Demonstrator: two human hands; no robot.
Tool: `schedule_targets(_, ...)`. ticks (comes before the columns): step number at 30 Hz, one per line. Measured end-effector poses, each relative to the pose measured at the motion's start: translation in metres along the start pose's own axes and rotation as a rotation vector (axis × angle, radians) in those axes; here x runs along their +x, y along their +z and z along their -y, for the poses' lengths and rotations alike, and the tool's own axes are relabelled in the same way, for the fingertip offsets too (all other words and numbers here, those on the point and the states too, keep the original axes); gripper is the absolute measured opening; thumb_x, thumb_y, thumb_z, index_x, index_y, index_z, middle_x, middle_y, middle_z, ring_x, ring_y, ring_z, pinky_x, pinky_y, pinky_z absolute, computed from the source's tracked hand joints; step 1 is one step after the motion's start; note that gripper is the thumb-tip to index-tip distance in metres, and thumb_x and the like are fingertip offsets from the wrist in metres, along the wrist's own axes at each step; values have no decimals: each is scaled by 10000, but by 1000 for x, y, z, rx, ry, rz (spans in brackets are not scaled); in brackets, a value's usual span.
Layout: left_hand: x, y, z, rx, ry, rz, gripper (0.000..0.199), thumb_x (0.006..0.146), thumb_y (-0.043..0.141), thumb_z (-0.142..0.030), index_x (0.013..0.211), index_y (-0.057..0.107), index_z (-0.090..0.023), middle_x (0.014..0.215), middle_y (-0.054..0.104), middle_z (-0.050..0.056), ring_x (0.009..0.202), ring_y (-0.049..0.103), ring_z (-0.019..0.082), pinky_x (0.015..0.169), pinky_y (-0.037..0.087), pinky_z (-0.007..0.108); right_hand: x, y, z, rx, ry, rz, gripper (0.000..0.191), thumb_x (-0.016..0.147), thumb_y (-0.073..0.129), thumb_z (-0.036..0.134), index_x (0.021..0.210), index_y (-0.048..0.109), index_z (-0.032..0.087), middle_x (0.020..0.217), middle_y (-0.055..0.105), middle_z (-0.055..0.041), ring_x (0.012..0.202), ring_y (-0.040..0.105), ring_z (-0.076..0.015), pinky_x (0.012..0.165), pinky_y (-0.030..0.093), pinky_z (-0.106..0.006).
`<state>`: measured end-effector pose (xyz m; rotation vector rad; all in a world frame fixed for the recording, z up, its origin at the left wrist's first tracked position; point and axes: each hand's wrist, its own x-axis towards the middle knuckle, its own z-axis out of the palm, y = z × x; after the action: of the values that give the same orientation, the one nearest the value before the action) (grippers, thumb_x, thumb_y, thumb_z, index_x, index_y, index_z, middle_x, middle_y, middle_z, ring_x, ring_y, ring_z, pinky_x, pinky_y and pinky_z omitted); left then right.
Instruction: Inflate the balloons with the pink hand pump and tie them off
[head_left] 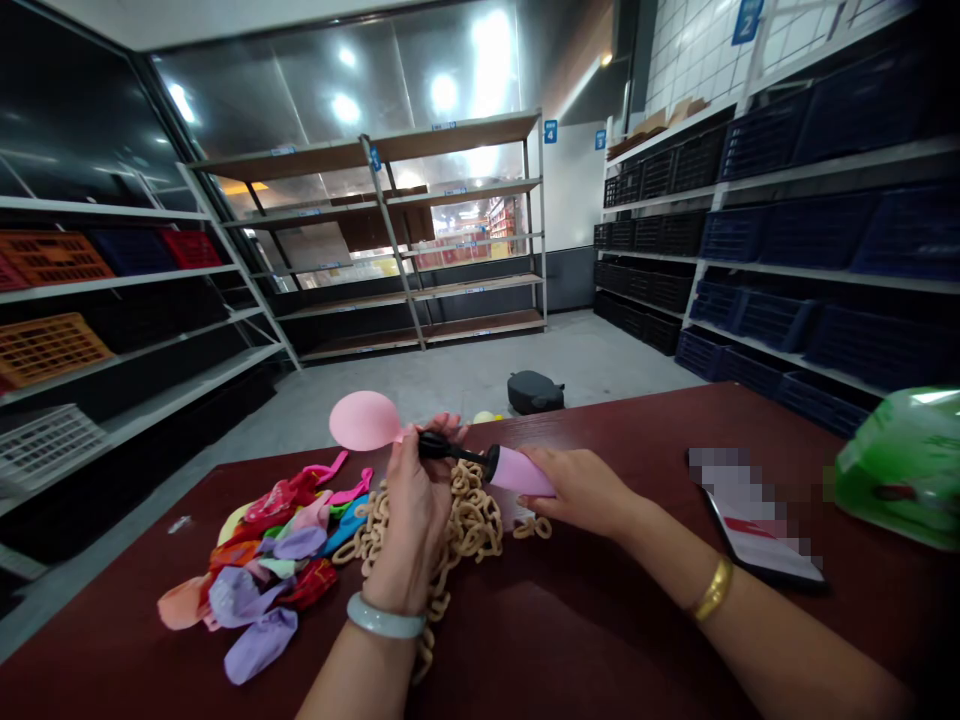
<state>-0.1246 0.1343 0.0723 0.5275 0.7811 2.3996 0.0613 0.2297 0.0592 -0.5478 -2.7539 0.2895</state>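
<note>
A pink balloon (365, 421), partly filled, sits on the black nozzle end of a hand pump. My left hand (420, 480) pinches the balloon's neck against that nozzle. The pump (517, 471) has a pink-purple barrel, and my right hand (574, 488) is wrapped round it. Between barrel and nozzle a black rod shows, so the pump is drawn out. Beneath my hands lies a heap of beige ring-like snacks or chain links (472, 515); I cannot tell which. Left of it are several limp balloons (277, 550) in purple, red, orange and blue.
The dark red table (600, 620) also bears a phone (757, 520) at the right and a green plastic bag (900, 465) beyond it. A dark grey object (535, 392) stands on the floor past the far edge. Shelves with crates (772, 320) line both sides.
</note>
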Motion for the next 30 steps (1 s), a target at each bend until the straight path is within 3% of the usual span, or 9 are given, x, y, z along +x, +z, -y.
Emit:
schedule_targets(6,-16,9,17,-44,-24,85,206,809,664,-277,757,490,-180,679,549,-15,584,542,109,597,469,269,1,4,12,42,13,14,560,823,575,437,1322,412,243,1148,649,-65,965,630,-264,754,416,-333)
schedule_targets(10,-13,6,12,-25,-7,51,206,819,646,-273,751,475,-181,681,528,-9,575,519,110,563,431,260,3,10,18,84,13,19,586,801,609,434,1319,411,244,1141,652,-52,983,625,-263,758,410,-324)
schedule_targets(14,1,-2,-7,-17,32,7,218,804,649,-259,750,451,-185,668,523,-9,568,521,121,542,412,261,4,10,14,92,-3,19,581,814,589,479,1321,418,252,1166,644,-56,996,621,-272,756,413,-329)
schedule_targets(20,28,-22,-53,-18,187,-100,231,781,656,-249,755,435,-187,628,503,-25,526,489,111,505,378,240,2,1,-4,75,-44,68,560,805,601,450,1313,449,269,1184,642,-53,1024,613,-270,795,414,-333)
schedule_targets(23,32,-26,-63,-10,237,-125,247,779,665,-273,759,433,-191,633,501,-26,531,490,112,511,379,243,2,0,-11,70,-53,85,571,803,597,456,1319,448,265,1194,639,-51,1021,615,-274,802,418,-340)
schedule_targets(27,30,-22,-55,-28,256,-135,245,792,660,-300,760,443,-191,637,501,-19,539,483,111,498,361,230,1,2,-13,38,-42,87,583,814,576,472,1335,433,253,1203,634,-64,1019,617,-285,806,420,-355)
schedule_targets(30,24,-17,-39,-58,209,-79,240,804,655,-298,756,448,-187,642,497,-15,547,482,110,508,372,230,0,2,-9,-1,-17,83,607,820,567,490,1352,412,244,1191,638,-81,1011,619,-300,801,416,-366)
